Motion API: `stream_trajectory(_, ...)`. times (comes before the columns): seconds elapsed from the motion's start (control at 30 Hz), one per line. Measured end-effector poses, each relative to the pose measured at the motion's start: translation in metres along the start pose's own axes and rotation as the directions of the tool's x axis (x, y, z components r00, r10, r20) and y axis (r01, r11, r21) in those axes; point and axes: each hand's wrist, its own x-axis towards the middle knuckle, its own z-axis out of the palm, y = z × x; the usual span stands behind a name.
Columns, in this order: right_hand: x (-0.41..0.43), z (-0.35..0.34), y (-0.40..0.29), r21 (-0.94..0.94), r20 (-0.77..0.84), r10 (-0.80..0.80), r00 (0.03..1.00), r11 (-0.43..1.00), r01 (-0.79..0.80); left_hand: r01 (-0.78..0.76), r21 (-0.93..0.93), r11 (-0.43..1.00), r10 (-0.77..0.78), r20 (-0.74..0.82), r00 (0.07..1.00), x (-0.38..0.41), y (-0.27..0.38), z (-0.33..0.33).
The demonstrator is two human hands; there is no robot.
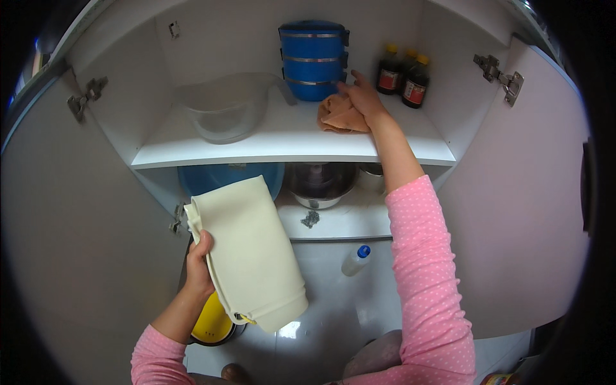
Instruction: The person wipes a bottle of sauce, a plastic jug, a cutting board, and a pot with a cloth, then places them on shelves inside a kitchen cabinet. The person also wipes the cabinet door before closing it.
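My left hand grips the left edge of a folded, smooth cream sheet, which is tilted in front of the lower shelf. A bit of yellow shows at the sheet's bottom corner. My right hand reaches over the upper cabinet shelf with a crumpled orange cloth bunched under the palm. Two of its digits stick out toward a blue stacked lunch box with side clips; the fingers around the cloth are partly hidden. A clear plastic bowl with a handle stands left of the lunch box.
Several dark bottles with yellow caps stand at the upper shelf's back right. Below are a blue basin, a steel bowl and a steel scourer. A blue-capped squeeze bottle and yellow container are lower down. Cabinet doors flank me.
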Motion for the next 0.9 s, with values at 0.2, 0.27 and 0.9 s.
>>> stream_trajectory(0.2, -0.028, 0.036, -0.026, -0.325, 0.098, -0.432, 0.896, 0.837, 0.439, 0.031, 0.042, 0.999, -0.032, 0.026, 0.999, 0.003, 0.000, 0.001)
stream_trajectory(0.27, -0.041, 0.067, -0.051, -0.386, 0.339, -0.259, 0.905, 0.839, 0.384, 0.019, 0.036, 0.999, -0.019, -0.004, 1.000, 0.000, 0.000, -0.005)
stream_trajectory(0.9, -0.174, -0.064, -0.067, -0.587, -0.021, -0.497, 0.868, 0.709, 0.392, 0.044, -0.004, 0.999, -0.044, -0.002, 0.999, 0.000, -0.001, -0.022)
